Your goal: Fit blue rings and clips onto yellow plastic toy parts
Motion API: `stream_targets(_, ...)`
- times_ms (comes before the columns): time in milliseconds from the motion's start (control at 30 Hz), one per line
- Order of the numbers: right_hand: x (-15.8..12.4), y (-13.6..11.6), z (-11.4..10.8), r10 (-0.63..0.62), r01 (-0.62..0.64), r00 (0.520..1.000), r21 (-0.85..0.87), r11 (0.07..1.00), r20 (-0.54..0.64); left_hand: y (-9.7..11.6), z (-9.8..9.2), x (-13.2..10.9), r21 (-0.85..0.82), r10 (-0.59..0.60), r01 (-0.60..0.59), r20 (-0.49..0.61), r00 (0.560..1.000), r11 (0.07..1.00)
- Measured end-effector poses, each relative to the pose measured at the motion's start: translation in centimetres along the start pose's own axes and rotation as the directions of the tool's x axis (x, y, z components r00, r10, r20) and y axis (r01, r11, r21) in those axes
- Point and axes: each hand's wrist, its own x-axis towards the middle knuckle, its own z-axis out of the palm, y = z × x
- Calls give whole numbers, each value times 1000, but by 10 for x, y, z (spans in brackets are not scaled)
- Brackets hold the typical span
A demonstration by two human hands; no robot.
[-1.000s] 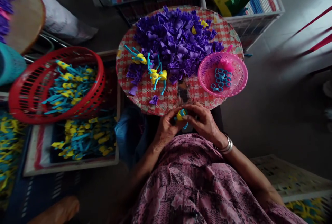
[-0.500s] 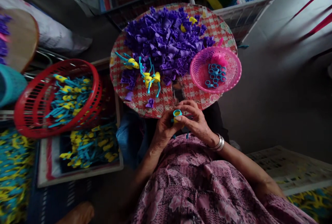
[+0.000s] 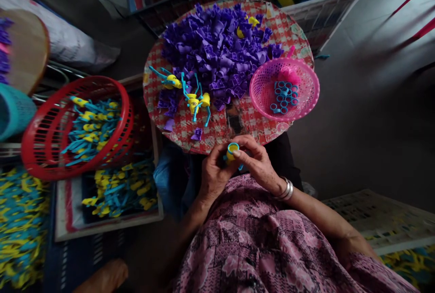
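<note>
Left hand [image 3: 215,175], yellow cup-shaped piece [image 3: 231,156] ringed in teal, right hand [image 3: 261,166]: the piece sits between the two.
At far left, a red basket [image 3: 128,108] holds yellow-and-teal parts [image 3: 89,123]; on the checked tabletop [image 3: 218,133], a few yellow-and-teal figures [image 3: 193,103] lie beside a purple heap [image 3: 217,53]. At the tabletop's near edge, the left hand's grip clasps the piece from its left side, the teal-rimmed mouth facing up. The right hand's grip pinches it from the right, thumb at the rim, fingers curved beyond; where their tips press is hidden. Farther right, a pink basket [image 3: 261,87] holds teal rings [image 3: 285,96].
</note>
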Motion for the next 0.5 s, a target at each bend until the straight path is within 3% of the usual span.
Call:
stream_targets(267, -3, -4, 6, -73, 68, 995, -81, 994, -68, -2, -3, -3, 225, 214, -199, -47, 976, 954)
stream_targets(500, -4, -3, 7, -49, 49, 995, 5, 999, -92, 3, 3, -3, 168, 104, -89, -81, 991, 982)
